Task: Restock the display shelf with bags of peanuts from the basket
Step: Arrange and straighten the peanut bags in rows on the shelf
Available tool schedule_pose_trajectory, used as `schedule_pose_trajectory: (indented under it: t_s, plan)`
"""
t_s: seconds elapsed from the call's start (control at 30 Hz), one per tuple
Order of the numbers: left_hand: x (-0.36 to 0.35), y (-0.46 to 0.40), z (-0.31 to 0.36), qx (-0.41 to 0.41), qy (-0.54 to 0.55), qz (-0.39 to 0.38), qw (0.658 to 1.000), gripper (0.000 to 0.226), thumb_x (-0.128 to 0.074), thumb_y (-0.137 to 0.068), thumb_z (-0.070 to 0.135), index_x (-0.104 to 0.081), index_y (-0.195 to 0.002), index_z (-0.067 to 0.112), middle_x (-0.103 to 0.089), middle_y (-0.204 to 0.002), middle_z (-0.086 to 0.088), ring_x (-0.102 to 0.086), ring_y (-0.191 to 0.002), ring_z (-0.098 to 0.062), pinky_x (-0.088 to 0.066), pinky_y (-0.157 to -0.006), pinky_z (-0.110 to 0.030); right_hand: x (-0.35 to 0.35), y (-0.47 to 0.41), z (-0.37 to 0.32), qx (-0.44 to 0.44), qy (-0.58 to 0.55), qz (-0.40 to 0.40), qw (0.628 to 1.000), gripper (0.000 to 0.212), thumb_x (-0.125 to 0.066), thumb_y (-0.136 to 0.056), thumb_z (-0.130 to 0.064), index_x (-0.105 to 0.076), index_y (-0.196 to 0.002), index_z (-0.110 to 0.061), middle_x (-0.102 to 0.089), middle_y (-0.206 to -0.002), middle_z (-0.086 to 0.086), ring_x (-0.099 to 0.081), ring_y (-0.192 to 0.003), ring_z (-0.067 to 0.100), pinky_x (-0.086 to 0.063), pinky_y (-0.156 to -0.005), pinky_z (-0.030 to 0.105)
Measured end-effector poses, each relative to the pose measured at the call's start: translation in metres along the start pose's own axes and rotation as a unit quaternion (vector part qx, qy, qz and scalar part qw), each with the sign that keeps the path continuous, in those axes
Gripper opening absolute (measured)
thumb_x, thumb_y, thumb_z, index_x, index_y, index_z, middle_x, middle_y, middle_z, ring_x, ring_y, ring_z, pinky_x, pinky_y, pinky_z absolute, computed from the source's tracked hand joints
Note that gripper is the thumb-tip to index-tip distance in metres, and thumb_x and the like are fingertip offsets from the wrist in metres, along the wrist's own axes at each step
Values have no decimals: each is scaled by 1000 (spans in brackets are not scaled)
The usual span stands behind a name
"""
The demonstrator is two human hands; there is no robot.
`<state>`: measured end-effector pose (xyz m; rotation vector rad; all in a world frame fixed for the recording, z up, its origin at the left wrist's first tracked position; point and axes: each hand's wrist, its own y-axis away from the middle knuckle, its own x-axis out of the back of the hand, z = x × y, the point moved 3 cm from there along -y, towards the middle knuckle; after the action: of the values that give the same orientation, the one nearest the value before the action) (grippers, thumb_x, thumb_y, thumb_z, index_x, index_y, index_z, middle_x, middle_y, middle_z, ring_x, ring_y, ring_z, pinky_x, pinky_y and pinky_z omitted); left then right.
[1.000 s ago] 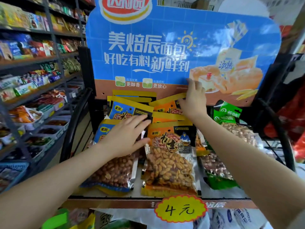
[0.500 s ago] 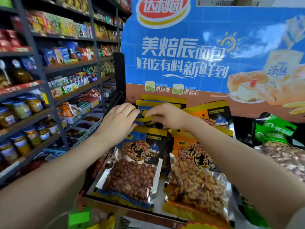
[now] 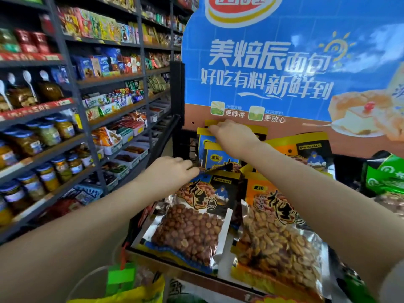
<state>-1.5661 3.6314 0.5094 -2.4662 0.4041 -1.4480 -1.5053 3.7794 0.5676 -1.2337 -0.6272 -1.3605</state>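
My left hand (image 3: 168, 173) pinches the front blue peanut bag (image 3: 196, 217) top; my right hand (image 3: 231, 134) pinches the rear blue bag (image 3: 204, 139) header.

Right hand (image 3: 232, 136) risen to rear blue bags (image 3: 215, 159); left hand (image 3: 169, 173) dropped lower.

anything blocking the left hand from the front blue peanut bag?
Nothing visible. The left hand is already at the top edge of the front blue peanut bag; the right hand works the rear bags, clear of it.

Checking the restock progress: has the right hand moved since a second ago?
Yes. The right hand moved left along the blue sign's bottom edge, from the cake picture to the blue bags.
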Motion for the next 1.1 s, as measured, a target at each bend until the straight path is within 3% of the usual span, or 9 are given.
schedule_pose_trajectory:
  t_s: [0.2,0.33,0.4,0.5,0.63,0.8,0.93,1.03,1.1]
  plan:
    - [3,4,3,-14,5,15,1000,38,-81,-42,2,-66,-75,13,-59,-59,-3,-55,-45,-21,-38,-36,-20,2,-14,-24,200,174,-22,964,48,-39,-94,-6,-35,-139,-23,-34,-145,7,-40,-124,29,-43,-89,40]
    - [4,3,1,-11,10,32,999,35,-81,-42,3,-65,-71,15,-58,-57,-1,-54,-44,-19,-35,-36,-18,8,-23,-34,249,269,28,930,34,-43,-92,-13,-54,-123,-20,-55,-123,2,-41,-119,28,-34,-97,38]
    - [1,5,-3,2,22,49,999,30,-77,-48,2,-66,-73,14,-60,-59,-1,-56,-48,-21,-39,-38,-20,22,-24,-29,219,198,5,956,22,-49,-90,-18,-62,-108,-15,-62,-110,3,-46,-112,27,-37,-93,38]
    - [0,7,-10,65,119,91,987,12,-55,-78,18,-66,-78,14,-64,-64,-1,-62,-58,-22,-49,-41,-27,37,-19,-1,77,-129,-100,984,7,-63,-84,-20,-63,-83,-13,-68,-100,10,-61,-94,27,-44,-72,27]
    - [4,-1,-12,174,271,70,944,18,-55,-90,28,-69,-92,16,-69,-82,1,-61,-74,-16,-45,-61,-26,26,-4,17,10,-116,-194,974,31,-65,-83,-34,-62,-101,-9,-68,-98,9,-60,-92,28,-41,-78,29]
    - [3,-11,-9,237,356,76,901,12,-61,-87,27,-65,-91,17,-66,-78,0,-56,-67,-12,-45,-61,-29,10,5,4,-37,-52,-172,983,27,-64,-85,-32,-54,-80,-8,-48,-66,3,-49,-75,25,-39,-64,32]
    - [3,-12,-15,347,468,109,805,21,-70,-80,27,-55,-91,19,-59,-84,7,-53,-75,-5,-35,-57,-10,10,10,16,-89,-125,-112,982,35,-65,-83,-35,-50,-63,-12,-51,-65,4,-52,-73,28,-39,-56,31]
    - [-6,-6,-11,411,543,81,727,31,-72,-79,28,-54,-102,16,-54,-96,6,-51,-89,-10,-36,-63,-16,10,16,27,-110,-199,-94,969,45,-63,-84,-36,-37,-52,-18,-40,-55,1,-42,-55,22,-28,-50,29]
    - [-9,-2,-5,414,566,45,712,27,-70,-80,28,-58,-100,16,-55,-94,3,-52,-87,-13,-36,-62,-21,11,20,30,-111,-220,-98,964,41,-62,-86,-35,-40,-54,-21,-42,-55,-1,-43,-55,19,-30,-52,30]
